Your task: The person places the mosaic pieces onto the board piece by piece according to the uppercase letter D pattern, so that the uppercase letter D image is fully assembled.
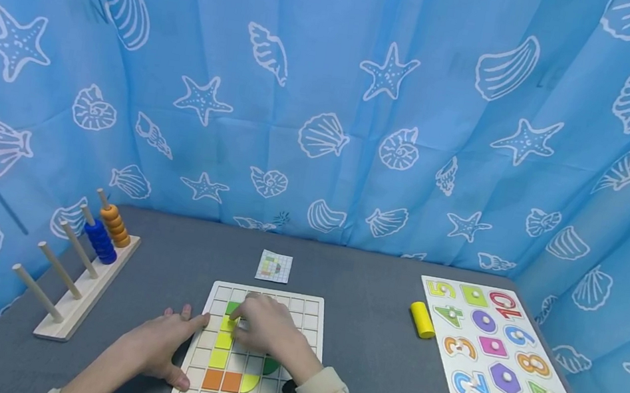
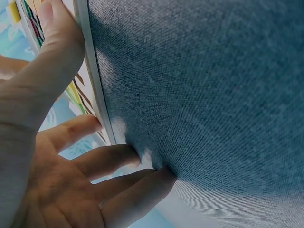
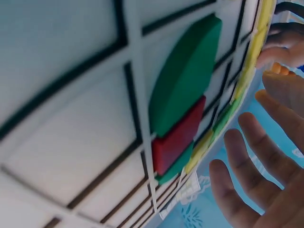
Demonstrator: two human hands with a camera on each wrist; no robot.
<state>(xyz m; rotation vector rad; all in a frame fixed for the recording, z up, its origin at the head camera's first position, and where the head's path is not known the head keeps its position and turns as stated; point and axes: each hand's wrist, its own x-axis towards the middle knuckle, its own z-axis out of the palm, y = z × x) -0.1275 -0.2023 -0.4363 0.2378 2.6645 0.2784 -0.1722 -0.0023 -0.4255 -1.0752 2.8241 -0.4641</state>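
A white grid board (image 1: 196,368) lies on the table. Along its left part runs a column of yellow squares (image 1: 218,358) below a green square (image 1: 233,308). Lower down are orange squares (image 1: 212,380) and a yellow rounded piece (image 1: 249,384). My left hand (image 1: 158,342) rests at the board's left edge, thumb on the rim and fingers spread. Over the board, my right hand (image 1: 266,325) touches the upper yellow square with its fingertips; its other fingers (image 3: 251,166) extend loosely. The right wrist view shows a dark green rounded piece (image 3: 187,76) beside a red piece (image 3: 178,137).
A small pattern card (image 1: 273,266) lies behind the board. At left stands a wooden peg stand (image 1: 85,298) with blue and orange rings. To the right are a yellow cylinder (image 1: 422,320) and a number-and-shape puzzle board (image 1: 479,360). A blue shell-print curtain (image 1: 318,177) encloses the table.
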